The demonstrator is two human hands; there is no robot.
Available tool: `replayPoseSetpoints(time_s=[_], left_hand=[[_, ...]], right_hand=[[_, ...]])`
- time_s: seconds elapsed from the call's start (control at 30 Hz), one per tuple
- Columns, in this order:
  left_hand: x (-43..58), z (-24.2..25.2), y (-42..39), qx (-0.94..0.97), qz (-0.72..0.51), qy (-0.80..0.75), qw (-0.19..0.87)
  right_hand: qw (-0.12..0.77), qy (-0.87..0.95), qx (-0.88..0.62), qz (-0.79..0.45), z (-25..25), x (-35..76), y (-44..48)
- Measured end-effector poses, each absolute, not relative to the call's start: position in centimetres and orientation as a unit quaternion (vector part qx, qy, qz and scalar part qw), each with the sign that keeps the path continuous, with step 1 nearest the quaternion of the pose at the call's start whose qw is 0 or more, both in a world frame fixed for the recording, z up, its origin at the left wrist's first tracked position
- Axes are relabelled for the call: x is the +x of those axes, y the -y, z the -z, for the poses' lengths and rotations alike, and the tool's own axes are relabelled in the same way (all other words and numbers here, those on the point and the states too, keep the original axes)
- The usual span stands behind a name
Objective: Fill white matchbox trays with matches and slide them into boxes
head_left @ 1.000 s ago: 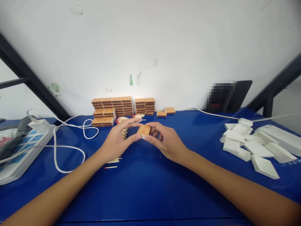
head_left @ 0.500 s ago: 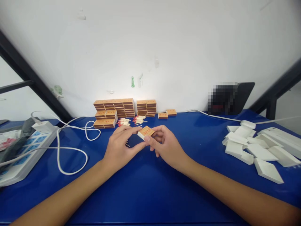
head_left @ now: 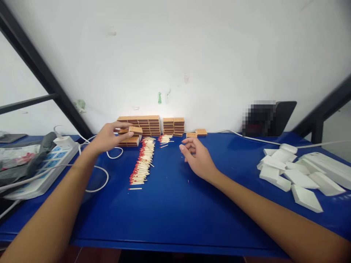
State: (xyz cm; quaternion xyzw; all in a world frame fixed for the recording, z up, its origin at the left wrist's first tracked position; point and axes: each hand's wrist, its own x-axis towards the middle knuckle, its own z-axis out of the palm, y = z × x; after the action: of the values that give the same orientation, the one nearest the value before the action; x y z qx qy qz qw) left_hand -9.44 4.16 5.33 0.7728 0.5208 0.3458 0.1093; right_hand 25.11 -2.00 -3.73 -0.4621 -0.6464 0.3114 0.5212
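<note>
My left hand is stretched out to the back left and pinches an orange matchbox between thumb and fingers, just above the low stack of matchboxes. My right hand hovers over the blue table with loosely curled, parted fingers and nothing in it. A long row of red-tipped matches lies between the two hands. More stacked matchboxes stand against the wall.
A white power strip with white cables lies at the left. Several white inner trays are heaped at the right. Two loose matchboxes and a dark object sit at the back.
Both hands held the matchbox together at the centre; now my left hand alone has carried it back left to the stacks, and my right hand has let go. The match row is uncovered.
</note>
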Motion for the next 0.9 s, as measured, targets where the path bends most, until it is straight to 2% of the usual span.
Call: replayPoseSetpoints(time_s=[0.33,0.57,0.73,0.9], left_hand=[[-12.5,-4.4,-5.6,0.749,-0.231,-0.607,0.129],[-11.2,-3.6,-5.6,0.777,-0.225,-0.588,-0.002],[-9.9,-3.3,-5.3,0.824,-0.248,-0.501,-0.093],[-9.9,-1.9,-6.0,0.836,-0.244,-0.472,-0.136]], right_hand=[[0.508,0.673,-0.479,-0.245,3.8,26.4,0.5],[0.48,0.695,-0.487,-0.224,3.4,26.2,0.8],[0.466,0.703,-0.491,-0.218,3.3,26.1,1.0],[0.465,0.703,-0.491,-0.221,3.4,26.1,1.1]])
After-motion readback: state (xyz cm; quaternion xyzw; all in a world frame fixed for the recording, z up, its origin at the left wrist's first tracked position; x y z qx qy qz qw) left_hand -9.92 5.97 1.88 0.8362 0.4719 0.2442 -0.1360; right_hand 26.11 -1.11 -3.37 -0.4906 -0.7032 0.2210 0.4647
